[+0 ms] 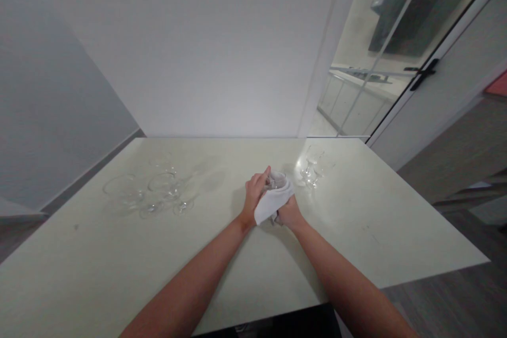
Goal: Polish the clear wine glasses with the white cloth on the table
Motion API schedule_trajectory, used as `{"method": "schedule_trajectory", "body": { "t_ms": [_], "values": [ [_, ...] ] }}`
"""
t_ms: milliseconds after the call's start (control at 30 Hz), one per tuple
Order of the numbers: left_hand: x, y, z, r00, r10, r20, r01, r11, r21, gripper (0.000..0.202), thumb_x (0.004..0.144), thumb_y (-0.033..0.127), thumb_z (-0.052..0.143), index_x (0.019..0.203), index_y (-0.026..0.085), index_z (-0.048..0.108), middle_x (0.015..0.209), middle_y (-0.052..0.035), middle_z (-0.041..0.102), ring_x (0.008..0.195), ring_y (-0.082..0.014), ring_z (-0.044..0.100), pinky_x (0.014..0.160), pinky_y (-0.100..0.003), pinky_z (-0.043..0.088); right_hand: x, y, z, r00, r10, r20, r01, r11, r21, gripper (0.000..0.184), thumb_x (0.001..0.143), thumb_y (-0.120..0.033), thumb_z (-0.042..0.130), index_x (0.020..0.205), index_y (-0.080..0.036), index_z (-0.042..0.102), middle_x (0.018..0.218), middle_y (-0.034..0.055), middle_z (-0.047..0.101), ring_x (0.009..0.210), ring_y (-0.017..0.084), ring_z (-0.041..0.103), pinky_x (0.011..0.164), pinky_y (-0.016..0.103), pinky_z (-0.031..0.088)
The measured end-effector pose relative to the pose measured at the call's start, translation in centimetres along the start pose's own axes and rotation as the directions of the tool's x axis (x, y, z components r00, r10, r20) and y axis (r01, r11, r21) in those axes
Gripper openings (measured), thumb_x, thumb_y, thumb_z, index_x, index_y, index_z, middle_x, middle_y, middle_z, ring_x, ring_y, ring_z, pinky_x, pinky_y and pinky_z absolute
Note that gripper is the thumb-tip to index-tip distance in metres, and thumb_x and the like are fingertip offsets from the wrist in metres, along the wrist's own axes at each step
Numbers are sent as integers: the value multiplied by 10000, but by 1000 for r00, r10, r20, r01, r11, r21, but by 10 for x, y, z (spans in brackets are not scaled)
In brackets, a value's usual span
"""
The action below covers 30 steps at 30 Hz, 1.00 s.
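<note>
My left hand (254, 194) is closed around the side of a clear glass (273, 184) over the middle of the table. A white cloth (273, 204) is draped over the glass's near and right side. My right hand (290, 212) grips the cloth from the right, with most of its fingers hidden beneath the fabric. Part of the glass shows between my left fingers and the cloth; its lower part is covered, so its full shape cannot be made out.
Several clear stemmed glasses (161, 184) stand on the left of the pale table (158, 264). More clear glassware (311, 169) is near the back right. A white wall (222, 63) rises behind the table, and a door with a black handle (425, 73) is at right.
</note>
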State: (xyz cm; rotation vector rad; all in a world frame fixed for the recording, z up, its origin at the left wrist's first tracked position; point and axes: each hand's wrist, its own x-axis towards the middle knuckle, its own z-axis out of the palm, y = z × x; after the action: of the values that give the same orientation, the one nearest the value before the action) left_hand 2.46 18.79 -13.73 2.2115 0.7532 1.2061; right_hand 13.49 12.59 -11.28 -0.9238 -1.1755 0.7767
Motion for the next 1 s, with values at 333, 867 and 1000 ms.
{"method": "schedule_trajectory", "body": {
  "t_ms": [333,867,1000],
  "values": [
    [4,2,-12,979,-154,-131,68,861,-504,647,865,700,463,1180,164,642,944,-88,594,870,-214,557,829,-338,451,-4,4,4,974,-18,227,74,969,-238,251,840,-230,540,1072,-185,626,1098,78,684,1044,208,618,1005,391,461],
    [17,11,-21,899,-345,-269,158,829,-536,478,735,470,771,1078,150,679,924,-72,672,840,-170,623,740,-259,481,4,24,-3,960,-60,274,185,869,-459,304,874,-201,523,1150,-239,645,1226,84,651,1219,227,548,1062,396,404],
    [28,11,-31,813,-375,-446,149,874,-463,468,763,493,734,1067,142,679,907,-68,669,830,-167,627,708,-251,488,6,21,-1,992,-65,108,103,914,-393,282,910,-242,481,1149,-210,628,1173,82,664,1108,188,599,1001,327,447]
  ]
}}
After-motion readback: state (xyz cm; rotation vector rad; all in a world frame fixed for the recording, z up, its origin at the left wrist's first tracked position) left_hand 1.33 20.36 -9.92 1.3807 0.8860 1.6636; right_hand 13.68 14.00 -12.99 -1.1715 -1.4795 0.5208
